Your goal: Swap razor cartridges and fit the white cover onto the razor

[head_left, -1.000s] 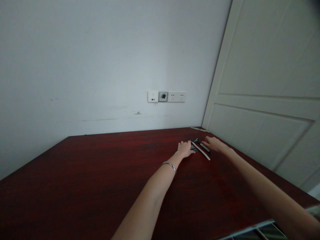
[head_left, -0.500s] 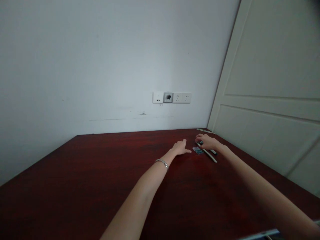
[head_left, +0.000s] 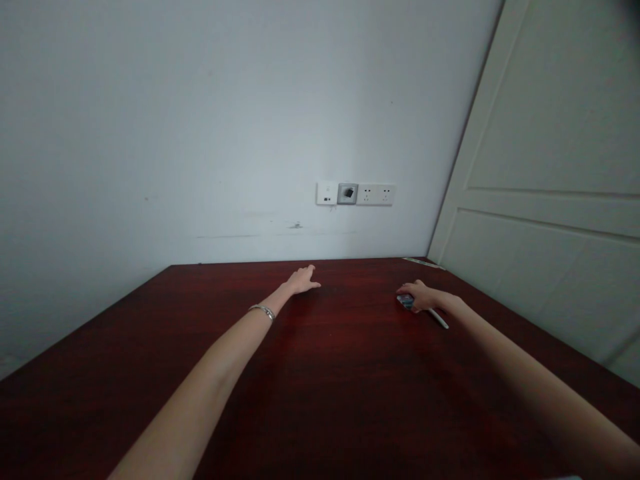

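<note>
My left hand [head_left: 302,279] lies flat on the dark red wooden table [head_left: 150,373], fingers stretched toward the back wall, holding nothing; a silver bracelet [head_left: 263,310] circles its wrist. My right hand [head_left: 420,295] rests far right on the table, fingers curled over a few small things. A small bluish packet [head_left: 405,301] shows at its fingertips and a thin white stick [head_left: 438,319] pokes out behind the hand. What else lies under the hand is hidden.
A white wall [head_left: 200,133] stands behind the table with a row of sockets and a grey switch [head_left: 355,194]. A cream panelled door [head_left: 550,200] closes off the right side. A pale strip [head_left: 423,263] lies at the table's back right corner.
My left hand has slid left, away from the small things, and now lies flat near the back middle. My right hand has moved over the packet and stick. The view has shifted left.
</note>
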Demonstrator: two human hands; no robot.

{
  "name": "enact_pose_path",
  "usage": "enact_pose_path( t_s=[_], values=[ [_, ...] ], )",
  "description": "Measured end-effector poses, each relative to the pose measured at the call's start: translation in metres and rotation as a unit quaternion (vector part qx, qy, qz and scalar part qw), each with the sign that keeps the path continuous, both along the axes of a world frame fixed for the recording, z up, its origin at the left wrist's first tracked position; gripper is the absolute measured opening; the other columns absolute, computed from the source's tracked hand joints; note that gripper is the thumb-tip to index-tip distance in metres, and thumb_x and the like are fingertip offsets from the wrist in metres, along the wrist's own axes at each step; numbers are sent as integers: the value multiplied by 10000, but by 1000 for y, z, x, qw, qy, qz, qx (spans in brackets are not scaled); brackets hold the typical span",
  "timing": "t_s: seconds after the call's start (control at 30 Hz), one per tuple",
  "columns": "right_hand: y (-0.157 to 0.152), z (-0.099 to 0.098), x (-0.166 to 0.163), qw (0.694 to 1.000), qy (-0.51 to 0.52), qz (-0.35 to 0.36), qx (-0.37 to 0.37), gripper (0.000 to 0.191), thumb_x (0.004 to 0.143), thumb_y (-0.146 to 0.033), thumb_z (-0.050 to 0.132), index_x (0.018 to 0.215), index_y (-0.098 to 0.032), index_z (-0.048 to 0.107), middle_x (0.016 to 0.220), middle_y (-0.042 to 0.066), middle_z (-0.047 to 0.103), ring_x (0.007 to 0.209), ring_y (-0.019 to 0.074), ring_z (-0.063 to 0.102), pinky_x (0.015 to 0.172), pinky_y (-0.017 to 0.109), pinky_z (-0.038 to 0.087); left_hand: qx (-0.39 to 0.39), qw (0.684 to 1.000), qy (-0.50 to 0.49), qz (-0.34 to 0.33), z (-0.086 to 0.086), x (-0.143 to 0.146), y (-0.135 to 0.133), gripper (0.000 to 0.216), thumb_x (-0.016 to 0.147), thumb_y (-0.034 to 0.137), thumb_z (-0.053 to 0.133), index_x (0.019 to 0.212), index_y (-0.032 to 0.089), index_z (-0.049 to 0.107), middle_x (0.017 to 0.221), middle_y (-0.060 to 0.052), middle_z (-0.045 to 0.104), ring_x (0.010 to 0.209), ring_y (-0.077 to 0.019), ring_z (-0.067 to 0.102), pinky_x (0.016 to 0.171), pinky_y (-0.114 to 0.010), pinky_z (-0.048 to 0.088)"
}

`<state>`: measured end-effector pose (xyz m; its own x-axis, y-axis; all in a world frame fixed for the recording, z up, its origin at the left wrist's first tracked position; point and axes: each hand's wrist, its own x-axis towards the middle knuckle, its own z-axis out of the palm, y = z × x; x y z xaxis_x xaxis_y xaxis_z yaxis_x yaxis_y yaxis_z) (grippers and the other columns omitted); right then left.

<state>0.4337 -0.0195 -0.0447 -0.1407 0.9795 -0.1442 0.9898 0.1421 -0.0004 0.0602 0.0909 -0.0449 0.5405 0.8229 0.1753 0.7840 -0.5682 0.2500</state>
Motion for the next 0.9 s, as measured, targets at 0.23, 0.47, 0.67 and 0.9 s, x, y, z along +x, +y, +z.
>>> enact_pose_path(
  t_s=[0.23,0.47,0.67,0.9],
  values=[
    [9,-12,5,1000,-5,-24,17,628,513,-137,615,1137,-210,610,1149,101,576,1055,308,468,830,362,398,18,999,24,25,8,-45,2,606,735,460,590,1215,139,404,1186,-182,546,1090,-302,523,857,-347,399],
    [6,-5,-3,998,-44,-39,1,727,531,-153,604,1253,-148,514,1205,143,535,1098,340,462,883,390,367,6,998,18,66,1,-83,4,565,758,464,563,1206,157,409,1156,-152,574,1057,-258,553,836,-306,419],
    [12,0,-18,994,-73,-80,21,812,572,-178,617,1347,-118,383,1285,193,455,1167,363,414,901,413,359,51,992,94,72,-3,-117,-5,560,760,469,550,1202,145,430,1210,-183,529,1127,-322,491,881,-378,396],
    [24,-8,-109,991,-29,-9,131,465,765,-244,498,1199,-78,523,1207,201,509,1157,307,421,889,373,385,13,989,107,104,-18,-131,-28,598,816,456,467,1276,88,366,1343,-214,405,1222,-328,406,964,-381,339]
  ],
)
